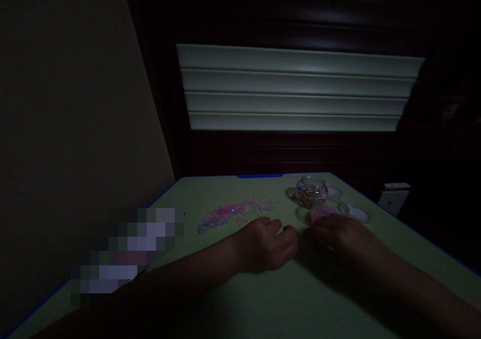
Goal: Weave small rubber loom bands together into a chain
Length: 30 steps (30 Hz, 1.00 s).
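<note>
My left hand [268, 243] is above the middle of the green table, its fingers curled together. Anything in its fingers is too dark to see. Just to the right, my right hand [340, 234] has its fingers bent and drawn together, and what they hold is hidden. Behind that hand, and partly covered by it, is a clear jar [325, 211] of pink small bands; whether the hand touches it I cannot tell. Farther back, another round clear jar [311, 192] holds multicoloured little pieces. A loose pile of pink, purple and bluish bands [227, 213] lies beyond my left hand.
The green tabletop [244, 299] has a blue edge. Clear round lids [358, 212] lie by the jars on the right. A blurred-out flat object [139, 248] lies at the left. A wall, dark wood panelling and white slats [293, 88] stand behind.
</note>
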Each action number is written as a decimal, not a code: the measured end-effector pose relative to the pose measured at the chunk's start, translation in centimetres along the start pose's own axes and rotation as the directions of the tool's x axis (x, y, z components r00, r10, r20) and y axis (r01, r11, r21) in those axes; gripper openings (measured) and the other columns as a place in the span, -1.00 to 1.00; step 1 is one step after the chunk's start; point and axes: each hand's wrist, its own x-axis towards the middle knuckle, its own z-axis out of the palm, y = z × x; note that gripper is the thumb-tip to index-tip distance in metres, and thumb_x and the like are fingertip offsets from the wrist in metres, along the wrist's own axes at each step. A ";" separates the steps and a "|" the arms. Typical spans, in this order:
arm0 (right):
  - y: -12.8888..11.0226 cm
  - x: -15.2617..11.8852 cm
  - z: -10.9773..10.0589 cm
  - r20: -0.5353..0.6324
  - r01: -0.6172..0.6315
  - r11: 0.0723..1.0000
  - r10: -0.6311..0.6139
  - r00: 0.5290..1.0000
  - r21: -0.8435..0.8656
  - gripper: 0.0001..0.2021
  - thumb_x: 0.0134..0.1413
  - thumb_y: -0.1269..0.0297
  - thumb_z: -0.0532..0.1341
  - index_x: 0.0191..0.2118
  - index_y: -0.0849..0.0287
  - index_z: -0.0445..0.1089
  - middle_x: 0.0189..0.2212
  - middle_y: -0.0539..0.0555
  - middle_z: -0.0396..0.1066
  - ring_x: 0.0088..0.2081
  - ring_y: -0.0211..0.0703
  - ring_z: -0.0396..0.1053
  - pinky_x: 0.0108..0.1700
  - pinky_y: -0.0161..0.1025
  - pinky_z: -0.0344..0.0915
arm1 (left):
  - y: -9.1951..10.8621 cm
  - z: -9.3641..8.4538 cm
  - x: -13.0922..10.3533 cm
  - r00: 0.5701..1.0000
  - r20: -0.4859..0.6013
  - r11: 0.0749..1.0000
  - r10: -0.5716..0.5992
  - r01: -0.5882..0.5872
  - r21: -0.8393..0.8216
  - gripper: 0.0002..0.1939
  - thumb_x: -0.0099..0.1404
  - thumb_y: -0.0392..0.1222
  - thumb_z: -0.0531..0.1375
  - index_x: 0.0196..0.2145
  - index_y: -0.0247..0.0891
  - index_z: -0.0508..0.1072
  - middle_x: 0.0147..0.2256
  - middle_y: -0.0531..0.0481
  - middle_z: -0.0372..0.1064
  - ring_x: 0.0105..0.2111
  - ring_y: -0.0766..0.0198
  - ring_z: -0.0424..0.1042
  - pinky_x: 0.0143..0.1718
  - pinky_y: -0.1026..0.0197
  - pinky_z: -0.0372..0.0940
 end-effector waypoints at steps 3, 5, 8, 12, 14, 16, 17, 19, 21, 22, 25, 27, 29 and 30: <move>0.2 -0.1 0.0 0.005 -0.006 1.000 0.006 1.000 -0.006 -0.86 0.05 0.49 0.09 -0.44 0.18 0.32 -0.51 0.00 0.33 -0.46 -0.27 0.25 -0.40 -0.32 0.04 | 0.0 0.1 0.0 1.000 -0.008 1.000 -0.004 0.004 0.006 -0.84 0.29 -0.31 -0.02 -0.27 -0.30 0.34 -0.35 -0.03 0.32 -0.52 0.35 0.24 -0.59 0.25 0.12; 0.2 -0.1 -0.1 0.003 -0.008 1.000 0.008 1.000 -0.008 -0.87 0.05 0.49 0.10 -0.42 0.17 0.34 -0.50 0.01 0.34 -0.45 -0.26 0.26 -0.39 -0.31 0.05 | 0.1 0.2 0.0 1.000 -0.010 1.000 -0.009 0.010 0.013 -0.85 0.29 -0.31 -0.02 -0.27 -0.30 0.34 -0.35 -0.03 0.32 -0.52 0.34 0.24 -0.59 0.25 0.11; 0.0 -0.2 -0.3 -0.003 -0.009 1.000 0.009 1.000 -0.018 -0.86 0.07 0.48 0.08 -0.42 0.17 0.35 -0.51 0.01 0.34 -0.46 -0.26 0.26 -0.40 -0.31 0.05 | 0.2 0.3 -0.1 1.000 -0.012 1.000 -0.023 0.023 0.015 -0.85 0.29 -0.32 -0.01 -0.25 -0.30 0.34 -0.36 -0.03 0.32 -0.52 0.34 0.23 -0.59 0.25 0.11; 0.0 0.0 -0.6 0.012 -0.001 0.999 0.001 1.000 -0.037 -0.85 0.08 0.48 0.07 -0.41 0.18 0.36 -0.50 0.03 0.34 -0.44 -0.24 0.27 -0.38 -0.30 0.07 | 0.3 0.4 -0.2 0.999 -0.038 1.000 -0.029 0.029 -0.001 -0.85 0.28 -0.31 0.01 -0.25 -0.30 0.35 -0.34 -0.02 0.32 -0.51 0.33 0.23 -0.58 0.24 0.12; 0.1 0.0 -0.5 0.002 -0.001 0.999 0.001 1.000 -0.049 -0.85 0.08 0.48 0.07 -0.41 0.18 0.36 -0.50 0.03 0.35 -0.44 -0.23 0.27 -0.37 -0.30 0.07 | 0.3 0.5 -0.2 0.999 -0.043 1.000 -0.030 0.029 -0.003 -0.86 0.27 -0.31 0.01 -0.26 -0.30 0.35 -0.34 -0.02 0.32 -0.51 0.34 0.23 -0.58 0.25 0.12; 0.2 0.1 -0.4 -0.003 0.001 0.998 -0.002 1.000 -0.058 -0.85 0.07 0.49 0.07 -0.42 0.18 0.35 -0.50 0.03 0.34 -0.44 -0.23 0.26 -0.37 -0.29 0.07 | 0.2 0.4 -0.2 0.999 -0.032 1.000 -0.021 0.021 -0.002 -0.86 0.28 -0.32 0.00 -0.26 -0.30 0.35 -0.33 -0.02 0.33 -0.51 0.34 0.24 -0.57 0.25 0.12; 0.3 0.1 -0.4 -0.002 0.003 0.998 -0.003 1.000 -0.063 -0.85 0.06 0.49 0.07 -0.43 0.18 0.34 -0.50 0.03 0.34 -0.44 -0.23 0.26 -0.37 -0.30 0.07 | 0.2 0.4 -0.2 1.000 -0.025 1.000 -0.017 0.017 0.000 -0.85 0.28 -0.32 0.00 -0.27 -0.31 0.34 -0.33 -0.03 0.33 -0.50 0.34 0.24 -0.57 0.25 0.13; 0.3 0.1 -0.5 -0.003 0.011 0.997 -0.011 1.000 -0.077 -0.85 0.06 0.50 0.08 -0.44 0.18 0.34 -0.50 0.03 0.34 -0.44 -0.23 0.26 -0.37 -0.30 0.07 | 0.2 0.3 -0.2 1.000 -0.018 1.000 -0.008 0.008 0.000 -0.85 0.29 -0.32 -0.01 -0.27 -0.31 0.34 -0.32 -0.04 0.33 -0.51 0.34 0.24 -0.57 0.25 0.13; 0.2 0.1 -0.6 -0.006 0.014 0.995 -0.014 1.000 -0.097 -0.84 0.06 0.50 0.08 -0.44 0.19 0.35 -0.50 0.03 0.35 -0.44 -0.23 0.27 -0.35 -0.29 0.08 | 0.2 0.3 -0.2 1.000 -0.024 1.000 -0.012 0.012 -0.003 -0.86 0.29 -0.32 -0.01 -0.27 -0.31 0.34 -0.33 -0.03 0.33 -0.51 0.34 0.24 -0.57 0.25 0.13; 0.3 0.1 -0.6 -0.010 0.014 0.994 -0.016 1.000 -0.112 -0.84 0.07 0.49 0.07 -0.44 0.19 0.35 -0.50 0.04 0.36 -0.43 -0.22 0.28 -0.34 -0.28 0.09 | 0.2 0.3 -0.2 1.000 -0.027 1.000 -0.014 0.014 -0.006 -0.86 0.28 -0.32 0.00 -0.27 -0.30 0.34 -0.33 -0.02 0.33 -0.51 0.34 0.23 -0.57 0.25 0.13; 0.6 0.0 -0.4 -0.062 0.030 0.987 -0.041 0.997 -0.158 -0.82 0.09 0.48 0.07 -0.45 0.19 0.36 -0.49 0.06 0.37 -0.41 -0.19 0.30 -0.32 -0.26 0.10 | 0.2 0.4 -0.2 0.999 -0.045 1.000 -0.019 0.019 0.003 -0.87 0.27 -0.32 0.01 -0.28 -0.30 0.34 -0.33 -0.02 0.33 -0.51 0.34 0.23 -0.58 0.25 0.13; 0.9 -0.1 -0.2 -0.103 0.035 0.985 -0.052 0.993 -0.169 -0.82 0.08 0.48 0.07 -0.46 0.20 0.36 -0.48 0.06 0.38 -0.42 -0.18 0.30 -0.32 -0.25 0.10 | 0.3 0.4 -0.2 0.998 -0.052 1.000 -0.018 0.019 0.012 -0.87 0.28 -0.32 0.01 -0.28 -0.30 0.34 -0.32 -0.02 0.33 -0.51 0.35 0.24 -0.58 0.25 0.14; 1.2 -0.1 0.0 -0.136 0.025 0.985 -0.049 0.990 -0.169 -0.84 0.09 0.47 0.08 -0.43 0.19 0.37 -0.47 0.05 0.39 -0.42 -0.19 0.30 -0.32 -0.25 0.10 | 0.3 0.5 -0.2 0.998 -0.065 1.000 -0.022 0.023 0.010 -0.87 0.28 -0.31 0.01 -0.28 -0.31 0.35 -0.32 -0.02 0.33 -0.51 0.35 0.24 -0.58 0.25 0.14; 1.3 -0.1 0.1 -0.154 0.016 0.985 -0.043 0.987 -0.173 -0.85 0.09 0.46 0.08 -0.41 0.18 0.38 -0.47 0.04 0.39 -0.42 -0.19 0.29 -0.32 -0.25 0.10 | 0.3 0.5 -0.2 0.997 -0.068 1.000 -0.024 0.024 0.006 -0.87 0.27 -0.31 0.02 -0.28 -0.31 0.35 -0.32 -0.01 0.33 -0.51 0.35 0.23 -0.58 0.25 0.14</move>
